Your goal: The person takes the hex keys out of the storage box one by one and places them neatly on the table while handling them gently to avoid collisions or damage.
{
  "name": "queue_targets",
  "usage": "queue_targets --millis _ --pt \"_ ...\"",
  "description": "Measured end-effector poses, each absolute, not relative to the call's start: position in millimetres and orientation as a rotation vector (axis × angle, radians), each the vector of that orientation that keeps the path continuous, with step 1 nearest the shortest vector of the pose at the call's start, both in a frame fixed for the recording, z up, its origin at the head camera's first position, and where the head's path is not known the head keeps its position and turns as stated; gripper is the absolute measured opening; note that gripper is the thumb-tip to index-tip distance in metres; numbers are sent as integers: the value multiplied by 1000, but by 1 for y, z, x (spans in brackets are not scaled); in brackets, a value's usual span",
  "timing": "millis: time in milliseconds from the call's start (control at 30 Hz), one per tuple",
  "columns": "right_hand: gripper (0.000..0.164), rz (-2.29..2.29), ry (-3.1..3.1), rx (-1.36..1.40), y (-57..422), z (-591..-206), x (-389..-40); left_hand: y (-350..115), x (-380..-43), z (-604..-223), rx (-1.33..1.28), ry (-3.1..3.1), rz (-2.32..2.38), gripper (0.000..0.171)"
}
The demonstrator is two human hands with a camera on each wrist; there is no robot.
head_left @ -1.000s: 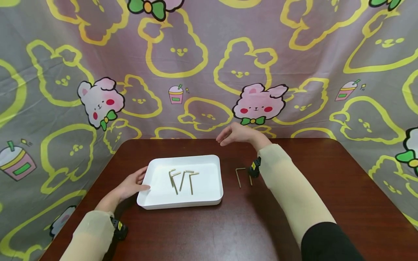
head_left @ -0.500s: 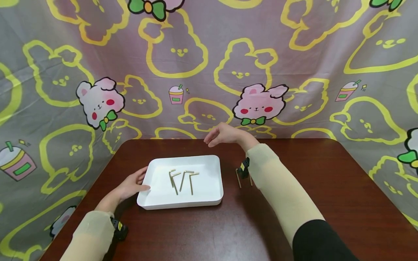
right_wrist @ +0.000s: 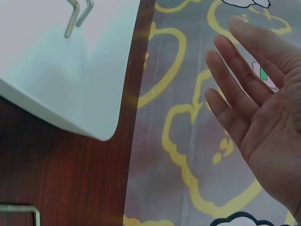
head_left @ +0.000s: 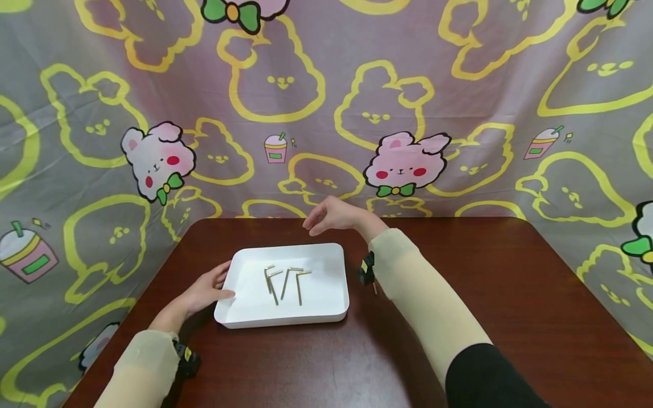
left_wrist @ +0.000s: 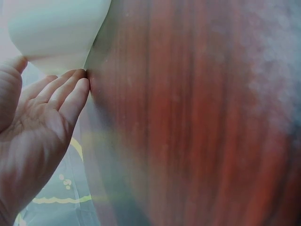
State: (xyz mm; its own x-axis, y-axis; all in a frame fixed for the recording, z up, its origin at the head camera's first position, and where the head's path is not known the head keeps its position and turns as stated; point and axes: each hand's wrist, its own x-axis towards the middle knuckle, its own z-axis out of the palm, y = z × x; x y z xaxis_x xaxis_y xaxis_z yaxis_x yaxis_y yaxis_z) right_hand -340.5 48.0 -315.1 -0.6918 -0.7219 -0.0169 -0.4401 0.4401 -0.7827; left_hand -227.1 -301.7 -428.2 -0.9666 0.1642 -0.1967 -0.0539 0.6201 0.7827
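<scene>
A white rectangular tray [head_left: 323, 292] sits on the table with several brass-coloured L-shaped hex keys [head_left: 299, 290] lying in it. My left hand [head_left: 204, 290] holds the tray's left end, thumb over the rim and fingers along the outside wall; the left wrist view shows fingertips right at the tray's edge. Above the table, behind the tray's far right corner, hovers my right hand [head_left: 334, 216]. Its palm is bare in the right wrist view, fingers spread and relaxed. Another hex key [right_wrist: 35, 214] lies on the table right of the tray, mostly hidden by the wrist camera in the head view.
The dark red-brown wooden table [head_left: 285, 362] has rounded far corners. A curtain [head_left: 326, 102] with cartoon bears and rabbits hangs close behind it and along both sides. A black wrist camera [head_left: 366, 268] hangs under my right forearm.
My right hand has moved left, toward the tray, and its forearm now covers much of the hex keys on the table. The left hand and the tray have stayed put.
</scene>
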Motion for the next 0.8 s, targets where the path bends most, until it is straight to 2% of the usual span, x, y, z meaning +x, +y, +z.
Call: queue_targets --millis 600,800 --pt "23 -1074 2318 -1046 14 -334 -334 -304 -229 -431 95 2590 1272 88" --pt "18 -1064 2288 -1060 5 -342 -332 -304 -229 -430 93 2591 1282 87"
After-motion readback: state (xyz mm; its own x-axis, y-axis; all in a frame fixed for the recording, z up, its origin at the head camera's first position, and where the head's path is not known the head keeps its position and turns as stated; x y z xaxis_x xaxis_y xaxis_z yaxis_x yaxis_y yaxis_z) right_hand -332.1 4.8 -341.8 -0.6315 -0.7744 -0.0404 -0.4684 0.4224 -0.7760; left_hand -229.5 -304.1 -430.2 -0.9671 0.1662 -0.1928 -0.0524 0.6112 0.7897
